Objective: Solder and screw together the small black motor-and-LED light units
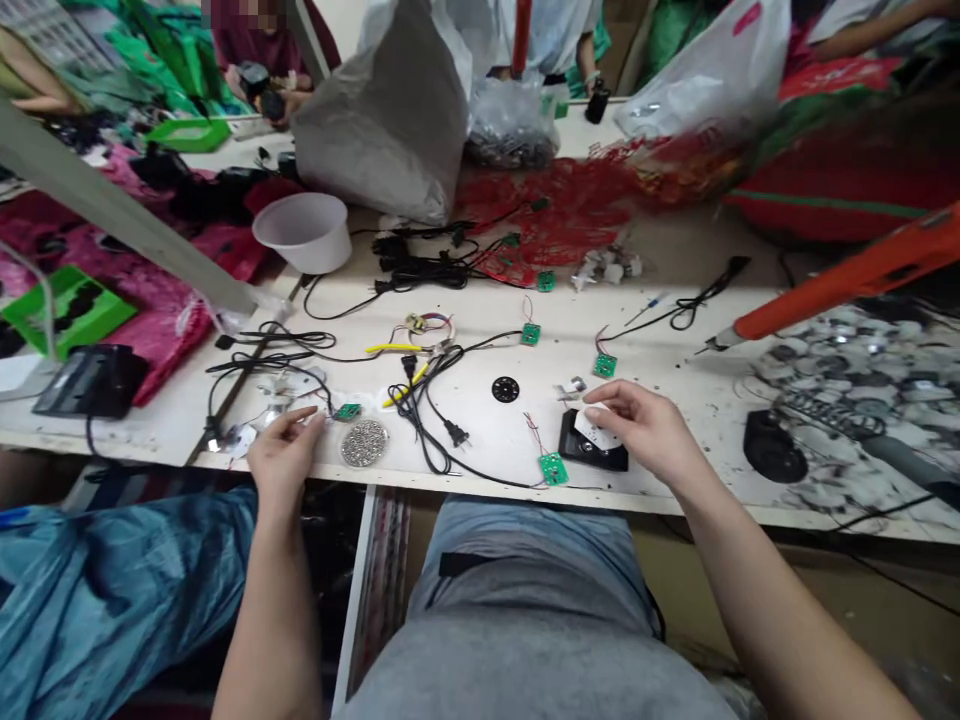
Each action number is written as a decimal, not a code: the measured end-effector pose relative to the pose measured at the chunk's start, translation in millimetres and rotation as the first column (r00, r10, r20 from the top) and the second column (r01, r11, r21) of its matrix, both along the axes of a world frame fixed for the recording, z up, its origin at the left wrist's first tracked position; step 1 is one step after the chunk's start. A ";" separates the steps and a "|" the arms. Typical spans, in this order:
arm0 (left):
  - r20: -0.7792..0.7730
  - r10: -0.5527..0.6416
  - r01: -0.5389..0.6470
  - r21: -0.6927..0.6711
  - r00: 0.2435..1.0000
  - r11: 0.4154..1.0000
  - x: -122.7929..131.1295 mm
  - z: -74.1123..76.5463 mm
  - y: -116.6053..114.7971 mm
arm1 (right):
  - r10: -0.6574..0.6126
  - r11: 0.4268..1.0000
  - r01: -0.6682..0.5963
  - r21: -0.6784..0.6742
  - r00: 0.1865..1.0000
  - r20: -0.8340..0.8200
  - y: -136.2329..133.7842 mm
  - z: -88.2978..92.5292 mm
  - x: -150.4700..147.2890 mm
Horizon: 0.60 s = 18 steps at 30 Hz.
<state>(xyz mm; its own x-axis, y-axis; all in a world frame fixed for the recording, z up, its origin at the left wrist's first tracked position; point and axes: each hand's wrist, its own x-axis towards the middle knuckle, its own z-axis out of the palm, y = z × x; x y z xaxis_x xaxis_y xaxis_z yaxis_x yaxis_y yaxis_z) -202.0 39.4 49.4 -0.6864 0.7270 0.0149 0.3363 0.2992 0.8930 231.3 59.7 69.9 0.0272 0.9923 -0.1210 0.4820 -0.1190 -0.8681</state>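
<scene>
My right hand (pixel 643 428) pinches a small white plastic part (pixel 595 430) over a square black housing (pixel 609 457) near the table's front edge. A green circuit board (pixel 553 469) with thin wires and a black cord lies just left of the housing. Thumb and fingertips meet on my left hand (pixel 286 450); whatever is between them, if anything, is too small to make out. Close to its fingertips are another green circuit board (pixel 348 411) and a round dish of small metal screws (pixel 364 443). Between the hands lies a black perforated disc (pixel 505 389).
An orange electric screwdriver (pixel 817 280) slants in from the right, above a heap of metal and white parts (pixel 862 370). A soldering iron in a coiled holder (pixel 832 412) is below. Black plug cords (pixel 420 400) cross the middle. A white tub (pixel 304 232) stands behind; people sit opposite.
</scene>
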 end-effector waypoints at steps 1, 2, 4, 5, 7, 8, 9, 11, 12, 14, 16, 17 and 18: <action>0.068 0.035 -0.039 0.056 0.997 0.998 2.8 4.8 0.4 | 0.000 1.000 0.000 0.006 1.000 0.009 -6.1 -4.0 4.7; 0.131 0.058 -0.072 0.111 0.990 0.991 6.3 9.9 0.4 | 0.006 1.000 -0.007 0.016 1.000 0.017 -11.0 -7.5 6.8; 0.229 0.064 -0.110 0.193 0.971 0.975 15.3 20.6 -1.0 | 0.025 0.998 -0.027 0.057 0.999 0.035 -16.9 -13.0 6.0; 0.265 0.046 -0.104 0.208 0.963 0.973 21.1 25.8 -2.2 | 0.033 0.995 -0.037 0.088 0.998 0.050 -18.2 -15.1 4.5; 0.336 -0.034 -0.036 0.198 0.941 0.980 35.6 35.3 -4.9 | 0.047 0.985 -0.060 0.164 0.995 0.083 -19.3 -18.6 1.0; 0.376 -0.090 0.023 0.179 0.922 0.984 44.2 39.2 -6.0 | 0.055 0.976 -0.075 0.205 0.993 0.101 -19.4 -20.5 -0.4; 0.416 -0.150 0.092 0.156 0.897 0.983 53.7 42.6 -6.5 | 0.062 0.965 -0.090 0.246 0.991 0.119 -19.5 -22.5 -1.7; 0.484 -0.267 0.241 0.117 0.833 0.963 74.9 47.6 -4.9 | 0.067 0.936 -0.118 0.331 0.985 0.161 -20.1 -27.3 -3.7; 0.509 -0.318 0.310 0.103 0.800 0.945 86.3 49.2 -2.8 | 0.061 0.919 -0.128 0.373 0.981 0.185 -20.8 -30.0 -4.7; 0.545 -0.405 0.435 0.082 0.734 0.897 110.1 50.7 3.8 | 0.031 0.882 -0.138 0.451 0.972 0.235 -23.0 -35.4 -7.0; 0.558 -0.479 0.545 0.057 0.678 0.837 133.7 49.6 12.0 | -0.015 0.846 -0.138 0.514 0.959 0.283 -26.2 -39.7 -10.0; 0.550 -0.517 0.597 0.040 0.656 0.801 144.8 48.1 16.2 | -0.041 0.831 -0.137 0.539 0.951 0.305 -28.1 -41.3 -11.6; 0.533 -0.556 0.649 0.017 0.638 0.761 155.3 45.8 20.0 | -0.066 0.818 -0.137 0.558 0.942 0.328 -30.0 -42.4 -13.3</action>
<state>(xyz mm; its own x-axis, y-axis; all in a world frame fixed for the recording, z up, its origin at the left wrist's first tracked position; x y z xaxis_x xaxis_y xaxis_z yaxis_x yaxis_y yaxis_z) -46.8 59.4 95.2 0.0276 0.9397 -0.3410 0.0382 0.3399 0.9397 218.0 29.6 27.4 -0.0731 0.8792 0.4708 0.7353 0.3665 -0.5701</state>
